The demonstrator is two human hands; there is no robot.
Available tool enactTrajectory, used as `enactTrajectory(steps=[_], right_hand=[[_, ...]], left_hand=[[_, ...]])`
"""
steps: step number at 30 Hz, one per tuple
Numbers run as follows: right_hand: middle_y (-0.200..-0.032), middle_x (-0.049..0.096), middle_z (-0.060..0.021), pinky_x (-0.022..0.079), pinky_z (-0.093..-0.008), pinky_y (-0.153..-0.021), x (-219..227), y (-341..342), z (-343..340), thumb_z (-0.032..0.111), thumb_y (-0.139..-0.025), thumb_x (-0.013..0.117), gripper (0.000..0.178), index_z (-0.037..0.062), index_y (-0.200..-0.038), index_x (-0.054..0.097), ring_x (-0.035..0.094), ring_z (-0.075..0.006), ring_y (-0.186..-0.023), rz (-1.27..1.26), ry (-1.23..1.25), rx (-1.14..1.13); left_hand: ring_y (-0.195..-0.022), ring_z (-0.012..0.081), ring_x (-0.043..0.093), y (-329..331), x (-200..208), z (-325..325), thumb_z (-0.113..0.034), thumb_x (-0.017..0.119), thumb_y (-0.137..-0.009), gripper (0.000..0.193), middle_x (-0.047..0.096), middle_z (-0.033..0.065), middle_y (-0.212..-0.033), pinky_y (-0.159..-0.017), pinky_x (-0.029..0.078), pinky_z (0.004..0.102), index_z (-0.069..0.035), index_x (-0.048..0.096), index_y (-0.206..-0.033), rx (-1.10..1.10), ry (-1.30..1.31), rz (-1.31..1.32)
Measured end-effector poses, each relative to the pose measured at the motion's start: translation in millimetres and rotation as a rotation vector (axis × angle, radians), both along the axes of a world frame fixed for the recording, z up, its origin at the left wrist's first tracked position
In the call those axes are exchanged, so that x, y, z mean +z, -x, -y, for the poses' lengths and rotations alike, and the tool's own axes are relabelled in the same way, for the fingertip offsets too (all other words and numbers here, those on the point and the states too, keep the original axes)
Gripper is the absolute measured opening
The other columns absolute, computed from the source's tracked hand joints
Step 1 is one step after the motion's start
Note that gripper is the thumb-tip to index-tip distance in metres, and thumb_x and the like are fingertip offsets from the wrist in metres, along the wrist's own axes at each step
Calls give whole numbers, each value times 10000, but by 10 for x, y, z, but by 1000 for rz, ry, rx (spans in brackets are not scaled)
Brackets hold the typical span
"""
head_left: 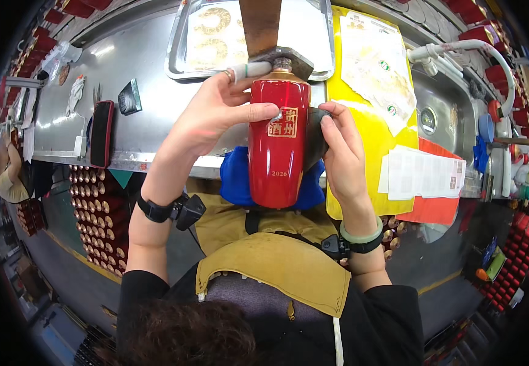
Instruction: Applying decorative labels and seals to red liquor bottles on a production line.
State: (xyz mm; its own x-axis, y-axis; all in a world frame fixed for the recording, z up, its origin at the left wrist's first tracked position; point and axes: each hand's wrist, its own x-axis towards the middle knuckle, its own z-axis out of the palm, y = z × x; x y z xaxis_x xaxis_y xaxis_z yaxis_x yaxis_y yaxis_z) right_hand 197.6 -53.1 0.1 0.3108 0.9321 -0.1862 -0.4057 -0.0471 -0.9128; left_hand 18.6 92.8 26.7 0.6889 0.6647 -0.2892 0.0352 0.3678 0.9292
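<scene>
A glossy red bottle point(275, 161) with gold characters and a gold shoulder lies in front of me, its neck at a metal holder plate point(301, 63) on a brown post point(260, 24). My left hand point(218, 113) grips it from the left, thumb on the front near the characters and fingers up by the neck; one finger wears a pale cover. At the bottle's right side, my right hand point(345, 143) pinches a dark, flat, flexible-looking piece point(316, 135) pressed against it. Under the bottle's base is a blue cloth point(232, 183).
Behind the holder, a metal tray point(173, 58) carries sheets with gold prints. Right of it are a yellow sheet point(350, 116), white paper with decals point(377, 61), printed cards point(423, 172) and a sink point(438, 91). A phone point(101, 134) and a dark packet point(129, 97) lie left.
</scene>
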Motion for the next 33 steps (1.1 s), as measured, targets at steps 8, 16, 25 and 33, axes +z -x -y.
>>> enactTrajectory(steps=[8,16,25,33], right_hand=[[-1167,602,-70,468,-288,-960,-59,-32,3,136,-1086,445,282,4,-1332,491,586,-122,-1077,-42,-4,-15],[-975,507,17,393,-199,-755,18,-45,97,190,-1052,572,207,67,-1213,529,449,-37,-848,-62,-95,-57],[-967,536,-62,452,-278,-745,162,-99,142,-93,-892,601,306,59,-1147,676,530,-176,-856,764,-239,-29],[-1115,587,-78,514,-397,-829,136,-177,112,-86,-584,721,745,235,-1256,722,607,-292,-1004,1480,-300,-7]], left_hand=[[-1026,143,599,7,18,372,-134,851,-810,504,684,43,-1096,-945,468,315,-31,657,-1263,213,-773,-134],[-821,107,619,-17,42,534,36,736,-856,406,692,22,-876,-783,498,253,-39,680,-1251,201,-768,-34],[-841,132,649,201,41,604,70,753,-825,454,667,37,-935,-755,529,275,-10,663,-1262,-22,-682,75],[-849,137,641,228,34,601,61,754,-818,495,672,38,-908,-797,526,301,-8,650,-1296,-63,-672,54]])
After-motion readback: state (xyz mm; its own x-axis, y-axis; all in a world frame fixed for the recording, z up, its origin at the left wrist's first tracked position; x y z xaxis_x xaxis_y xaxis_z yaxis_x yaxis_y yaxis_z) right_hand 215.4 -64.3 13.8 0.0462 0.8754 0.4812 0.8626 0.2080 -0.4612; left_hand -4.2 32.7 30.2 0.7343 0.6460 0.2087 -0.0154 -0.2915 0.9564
